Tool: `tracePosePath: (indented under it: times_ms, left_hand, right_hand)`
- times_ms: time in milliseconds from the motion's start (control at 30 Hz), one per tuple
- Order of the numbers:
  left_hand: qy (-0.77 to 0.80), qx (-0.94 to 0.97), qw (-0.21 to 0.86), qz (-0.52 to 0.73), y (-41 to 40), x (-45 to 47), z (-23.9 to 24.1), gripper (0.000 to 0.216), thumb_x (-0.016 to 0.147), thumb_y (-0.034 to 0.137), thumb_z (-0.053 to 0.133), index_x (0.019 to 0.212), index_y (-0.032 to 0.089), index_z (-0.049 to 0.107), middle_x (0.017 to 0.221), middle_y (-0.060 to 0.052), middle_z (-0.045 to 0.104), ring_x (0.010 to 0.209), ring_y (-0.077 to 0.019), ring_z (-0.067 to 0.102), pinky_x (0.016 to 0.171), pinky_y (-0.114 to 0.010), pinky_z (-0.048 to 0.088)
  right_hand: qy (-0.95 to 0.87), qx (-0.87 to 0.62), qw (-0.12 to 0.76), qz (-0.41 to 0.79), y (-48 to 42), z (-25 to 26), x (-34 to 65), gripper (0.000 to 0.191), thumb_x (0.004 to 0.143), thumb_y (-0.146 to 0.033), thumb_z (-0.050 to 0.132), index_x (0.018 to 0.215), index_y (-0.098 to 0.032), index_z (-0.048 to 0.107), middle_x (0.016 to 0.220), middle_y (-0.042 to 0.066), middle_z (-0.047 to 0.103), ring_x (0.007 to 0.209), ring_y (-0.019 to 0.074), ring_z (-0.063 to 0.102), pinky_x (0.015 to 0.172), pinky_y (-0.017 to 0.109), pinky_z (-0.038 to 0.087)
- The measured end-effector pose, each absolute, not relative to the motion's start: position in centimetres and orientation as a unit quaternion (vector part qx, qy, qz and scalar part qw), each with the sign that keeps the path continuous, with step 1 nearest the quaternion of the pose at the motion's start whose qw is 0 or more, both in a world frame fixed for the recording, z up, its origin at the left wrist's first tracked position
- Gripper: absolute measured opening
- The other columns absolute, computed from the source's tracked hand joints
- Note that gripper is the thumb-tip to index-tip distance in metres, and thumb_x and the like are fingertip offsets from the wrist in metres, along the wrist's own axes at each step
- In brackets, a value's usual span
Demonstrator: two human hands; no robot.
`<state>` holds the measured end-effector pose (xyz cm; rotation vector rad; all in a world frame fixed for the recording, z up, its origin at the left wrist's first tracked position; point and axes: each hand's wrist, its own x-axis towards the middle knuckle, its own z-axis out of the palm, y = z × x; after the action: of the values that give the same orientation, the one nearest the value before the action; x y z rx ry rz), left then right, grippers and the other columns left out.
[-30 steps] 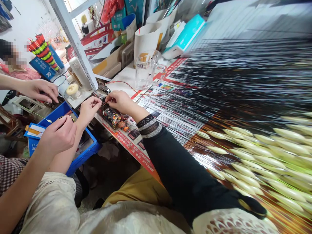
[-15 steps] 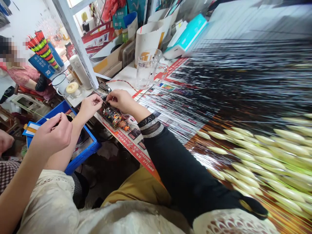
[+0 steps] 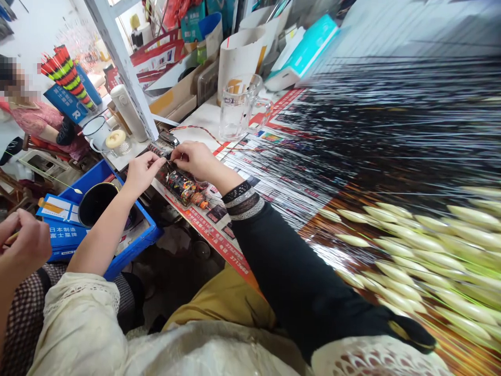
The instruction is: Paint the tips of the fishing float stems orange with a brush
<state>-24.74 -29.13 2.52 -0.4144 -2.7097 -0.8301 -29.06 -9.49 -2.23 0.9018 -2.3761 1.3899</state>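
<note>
My left hand [image 3: 144, 169] is closed in a pinch at the table's near edge, thumb against fingertips. Close beside it, my right hand [image 3: 191, 158] also pinches. Whatever lies between the fingers of either hand is too small to make out. Both hands are over a small paint-spattered, motor-like device [image 3: 180, 187] with an orange-wrapped end. A metal clamp-like part [image 3: 168, 138] sits just behind my fingers. To the right lie many pale yellow-green fishing floats [image 3: 395, 245], their long thin dark stems [image 3: 313, 156] pointing toward my hands.
At left, another person's hand [image 3: 25, 243] is near a blue crate [image 3: 152, 232] holding a black round container [image 3: 97, 203]. A glass mug [image 3: 237, 112], a teal box [image 3: 309, 49] and a white post [image 3: 125, 68] stand beyond my hands. Another person [image 3: 35, 120] sits farther back.
The other person's hand at left has moved down and left, uncovering the black container and blue boxes. My hands stay pinched in nearly the same place.
</note>
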Motion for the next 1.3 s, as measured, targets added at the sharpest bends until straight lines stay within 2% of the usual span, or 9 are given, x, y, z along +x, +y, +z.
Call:
tracePosePath:
  times_ms: [200,267,333,467,567,667,733,1000,1300]
  left_hand:
    - [-0.912,-0.067,0.017,-0.405,-28.3,-25.0,2.3,0.012,0.080,0.027,0.059,0.073,0.019,0.061,0.061,0.003,0.056,0.050,-0.0087,0.041,0.049,-0.023,0.030]
    - [-0.912,-0.082,0.020,-0.401,-28.3,-25.1,2.3,0.008,0.080,0.024,0.057,0.075,0.019,0.059,0.062,0.003,0.054,0.050,-0.0091,0.041,0.049,-0.024,0.031]
    - [-0.929,-0.158,0.075,-0.328,-28.6,-25.3,2.5,0.008,0.082,0.022,0.057,0.074,0.019,0.058,0.067,0.001,0.056,0.057,-0.0110,0.048,0.054,-0.025,0.036]
    - [-0.916,-0.363,0.152,-0.076,-30.0,-25.8,3.2,0.021,0.092,0.023,0.051,0.073,0.021,0.061,0.078,-0.004,0.062,0.076,-0.0166,0.060,0.066,-0.030,0.043]
    - [-0.897,-0.408,0.170,-0.004,-30.9,-26.0,3.3,0.031,0.101,0.026,0.041,0.080,0.022,0.064,0.082,-0.005,0.065,0.080,-0.0177,0.063,0.070,-0.031,0.045]
    - [-0.913,-0.340,0.216,-0.058,-31.0,-25.7,3.0,0.023,0.100,0.029,0.047,0.093,0.021,0.068,0.094,-0.006,0.071,0.087,-0.0185,0.065,0.079,-0.032,0.048]
    - [-0.927,-0.284,0.212,-0.125,-30.5,-25.4,2.9,0.019,0.097,0.030,0.054,0.094,0.020,0.069,0.094,-0.005,0.072,0.086,-0.0178,0.065,0.081,-0.031,0.049]
    - [-0.939,-0.162,0.114,-0.282,-29.1,-25.0,2.9,0.010,0.081,0.028,0.068,0.083,0.018,0.071,0.072,0.002,0.066,0.060,-0.0108,0.051,0.062,-0.026,0.041]
    - [-0.917,-0.108,0.095,-0.372,-28.5,-24.3,1.1,0.008,0.079,0.027,0.066,0.078,0.020,0.068,0.069,0.001,0.064,0.063,-0.0118,0.056,0.057,-0.023,0.042]
  right_hand:
    - [-0.812,0.316,0.120,0.476,-9.3,-2.3,-29.0,0.017,0.077,-0.010,0.061,0.087,-0.016,0.072,0.086,0.005,0.066,0.075,0.0169,0.056,0.073,0.029,0.043]
    - [-0.812,0.315,0.123,0.475,-9.3,-2.3,-29.0,0.017,0.076,-0.009,0.060,0.087,-0.016,0.072,0.086,0.005,0.067,0.076,0.0172,0.056,0.074,0.029,0.043]
    - [-0.812,0.314,0.126,0.475,-9.3,-2.3,-29.0,0.018,0.076,-0.008,0.060,0.087,-0.016,0.072,0.086,0.005,0.067,0.077,0.0174,0.056,0.076,0.030,0.044]
    - [-0.808,0.312,0.124,0.484,-9.4,-2.5,-28.9,0.016,0.076,-0.011,0.061,0.086,-0.017,0.072,0.085,0.004,0.067,0.076,0.0169,0.056,0.075,0.029,0.044]
    - [-0.807,0.308,0.124,0.488,-9.4,-2.4,-28.9,0.016,0.076,-0.011,0.060,0.086,-0.017,0.072,0.086,0.005,0.067,0.075,0.0168,0.056,0.074,0.029,0.044]
    - [-0.808,0.306,0.123,0.488,-9.3,-2.3,-28.8,0.017,0.076,-0.010,0.059,0.086,-0.016,0.072,0.086,0.005,0.067,0.075,0.0169,0.057,0.074,0.030,0.045]
    - [-0.809,0.306,0.121,0.487,-9.3,-2.2,-28.8,0.018,0.076,-0.010,0.059,0.086,-0.016,0.072,0.087,0.006,0.068,0.075,0.0172,0.057,0.075,0.030,0.045]
    - [-0.810,0.304,0.128,0.486,-9.2,-2.4,-28.9,0.018,0.075,-0.010,0.058,0.086,-0.017,0.071,0.087,0.005,0.068,0.075,0.0170,0.056,0.075,0.031,0.045]
    - [-0.799,0.283,0.146,0.510,-9.6,-2.5,-28.7,0.013,0.073,-0.009,0.057,0.081,-0.019,0.062,0.080,0.003,0.065,0.073,0.0160,0.054,0.070,0.029,0.042]
